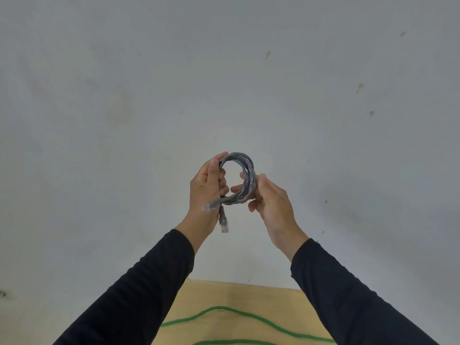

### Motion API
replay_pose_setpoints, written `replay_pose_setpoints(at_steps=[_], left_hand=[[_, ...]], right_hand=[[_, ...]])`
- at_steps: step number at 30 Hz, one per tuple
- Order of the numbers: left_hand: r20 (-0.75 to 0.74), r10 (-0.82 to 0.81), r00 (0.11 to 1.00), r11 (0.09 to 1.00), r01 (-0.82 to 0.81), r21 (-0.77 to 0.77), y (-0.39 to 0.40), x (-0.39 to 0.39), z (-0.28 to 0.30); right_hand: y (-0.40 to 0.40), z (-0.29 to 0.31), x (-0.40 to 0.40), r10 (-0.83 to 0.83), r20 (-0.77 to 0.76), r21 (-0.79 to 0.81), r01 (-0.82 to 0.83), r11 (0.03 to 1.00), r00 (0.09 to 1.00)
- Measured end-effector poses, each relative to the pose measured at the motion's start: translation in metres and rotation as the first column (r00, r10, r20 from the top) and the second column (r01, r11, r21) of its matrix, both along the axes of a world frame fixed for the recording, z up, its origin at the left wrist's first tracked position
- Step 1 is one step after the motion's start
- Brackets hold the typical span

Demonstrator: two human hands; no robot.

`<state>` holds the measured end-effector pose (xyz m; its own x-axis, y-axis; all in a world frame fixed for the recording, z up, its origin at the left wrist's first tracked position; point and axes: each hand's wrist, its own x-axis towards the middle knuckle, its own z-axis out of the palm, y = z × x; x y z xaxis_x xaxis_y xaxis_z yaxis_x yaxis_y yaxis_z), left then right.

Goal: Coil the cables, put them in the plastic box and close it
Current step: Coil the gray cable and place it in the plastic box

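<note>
Grey round-jacket network cable, wound into a small loop, is held mid-frame in front of a pale grey wall. Left hand grips the loop's left side, thumb on top; right hand pinches the right side. The hands are close together, both on the coil. Two clear plastic plugs dangle at lower left of the loop. Likely step: finishing the coil. Tuck both plug ends through the loop and keep the turns stacked so it doesn't spring open. Plastic box not in view. Green cable lies uncoiled on the tan wooden table at bottom centre.
</note>
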<state>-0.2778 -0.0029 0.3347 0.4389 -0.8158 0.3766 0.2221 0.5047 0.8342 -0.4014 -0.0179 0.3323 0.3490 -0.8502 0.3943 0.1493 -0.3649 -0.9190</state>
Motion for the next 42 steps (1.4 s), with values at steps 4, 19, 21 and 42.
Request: replay_pose_setpoints(at_steps=[4,19,21,42], left_hand=[[0.010,0.003,1.000,1.000,-0.003,0.002,-0.004,-0.001,-0.006],[-0.100,-0.102,0.990,0.931,0.131,0.341,0.034,0.010,-0.116],[-0.102,-0.104,0.989,0.912,0.136,0.387,0.049,0.011,-0.140],[0.230,0.177,0.957,0.556,-0.290,0.779,0.238,-0.029,-0.291]], right_hand=[[0.000,-0.014,0.007,-0.257,-0.180,-0.237,0.212,0.948,0.949],[0.043,-0.112,0.017,-0.411,-0.281,-0.082,0.405,0.911,0.867],[0.058,-0.136,0.016,-0.396,-0.296,-0.029,0.407,0.913,0.869],[0.167,-0.298,-0.032,0.258,-0.530,0.374,-0.050,0.926,0.808]])
